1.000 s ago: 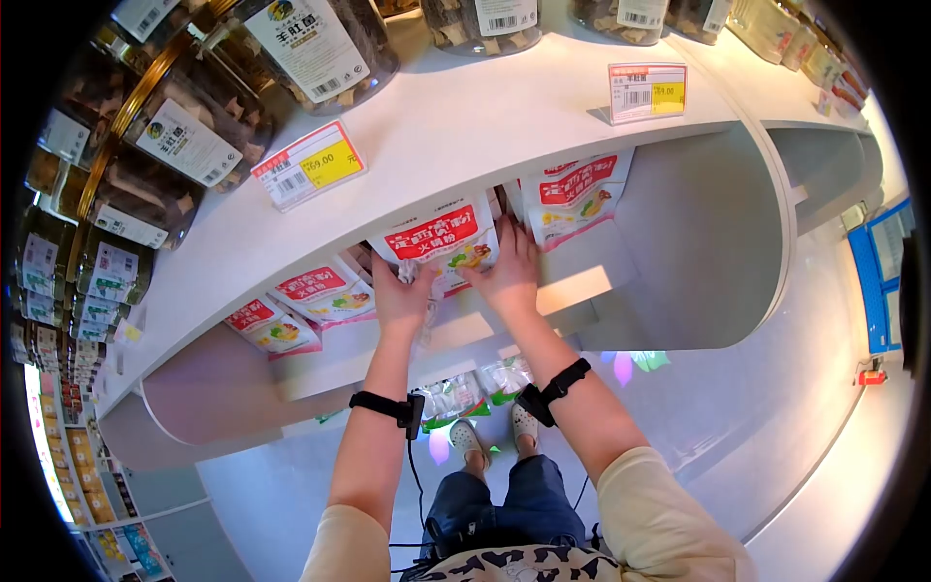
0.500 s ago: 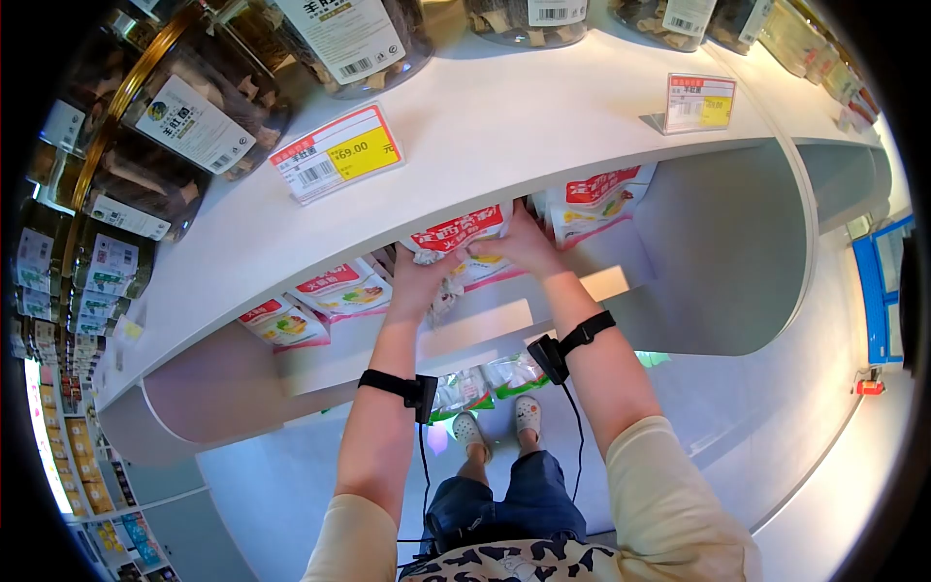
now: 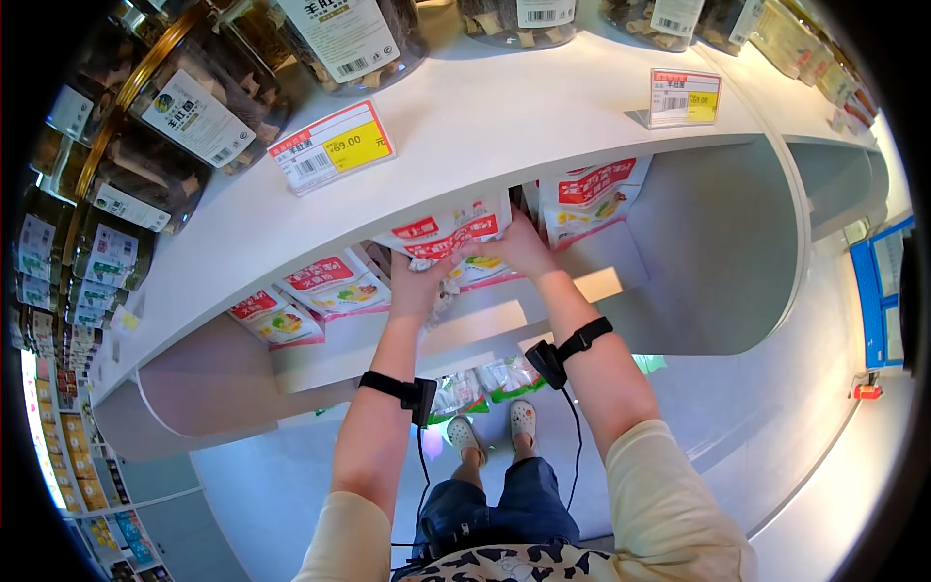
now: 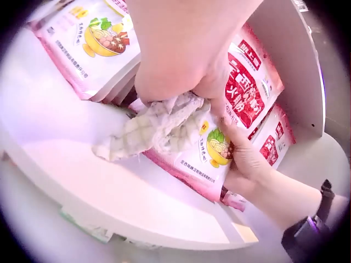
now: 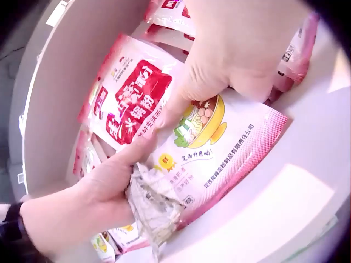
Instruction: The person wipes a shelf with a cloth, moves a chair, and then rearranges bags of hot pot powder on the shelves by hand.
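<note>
A white and red bag of hot pot noodles (image 3: 441, 221) stands in the shelf's open compartment, its upper part leaning out toward me. My left hand (image 3: 415, 286) grips its left side, with a crumpled pale checked cloth (image 5: 156, 205) bunched under the palm and hanging down the bag's front. On the opposite side my right hand (image 3: 524, 247) grips the bag's edge, thumb across the front and the other fingers hidden behind. Both thumbs come close together over the printed bowl picture, as the right wrist view shows.
Similar bags stand on the left (image 3: 335, 281) and right (image 3: 593, 199) in the compartment. Above, the white shelf top (image 3: 543, 107) carries price tags (image 3: 335, 150) and large jars (image 3: 199, 121) of dried goods. Green-edged packets (image 3: 456, 393) lie lower down, near the feet.
Both hands have moved up the bag and deeper into the compartment, thumbs closer together. The bag's top now tips outward, showing its upper label. The head view has shifted slightly.
</note>
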Tool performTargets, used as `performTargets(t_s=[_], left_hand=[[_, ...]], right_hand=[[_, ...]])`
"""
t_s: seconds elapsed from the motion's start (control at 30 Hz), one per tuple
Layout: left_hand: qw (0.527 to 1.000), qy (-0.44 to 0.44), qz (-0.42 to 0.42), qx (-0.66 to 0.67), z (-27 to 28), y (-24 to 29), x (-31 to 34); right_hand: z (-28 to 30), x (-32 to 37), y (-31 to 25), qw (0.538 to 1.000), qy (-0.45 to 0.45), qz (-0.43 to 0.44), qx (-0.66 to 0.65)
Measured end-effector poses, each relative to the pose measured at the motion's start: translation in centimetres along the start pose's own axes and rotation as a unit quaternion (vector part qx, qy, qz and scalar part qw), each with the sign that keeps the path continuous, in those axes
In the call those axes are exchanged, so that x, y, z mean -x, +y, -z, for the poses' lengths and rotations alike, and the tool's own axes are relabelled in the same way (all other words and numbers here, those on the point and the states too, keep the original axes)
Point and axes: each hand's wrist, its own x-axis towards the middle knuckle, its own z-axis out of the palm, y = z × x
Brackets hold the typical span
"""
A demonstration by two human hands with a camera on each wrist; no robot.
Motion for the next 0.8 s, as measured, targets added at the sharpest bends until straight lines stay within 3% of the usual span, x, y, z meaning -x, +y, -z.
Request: performTargets(t_s=[0.23,0.3,0.5,0.6,0.7,0.8], left_hand=[[0.991,0.031,-0.071,-0.112,-0.1,0.8,-1.7],[0.993,0.053,-0.056,-0.095,0.0,0.2,-1.9],[0.967,0.133,-0.128,-0.178,-1.3,-0.2,0.8],[0.954,0.155,-0.146,-0.211,-1.5,-1.4,2.3],[0.942,0.157,-0.147,-0.257,-1.5,-1.0,3.8],[0.94,0.156,-0.131,-0.274,-1.2,-0.4,5.8]], right_hand=[[-0.6,-1.9,1.7,0.995,0.059,0.055,0.066],[-0.9,-1.8,1.4,0.994,0.07,0.068,0.05],[-2.3,1.8,1.2,0.95,0.218,0.075,0.21],[-2.9,3.9,2.9,0.934,0.22,0.013,0.281],[-3.0,6.3,0.8,0.933,0.215,-0.036,0.287],[-2.9,7.8,1.4,0.93,0.217,-0.004,0.298]])
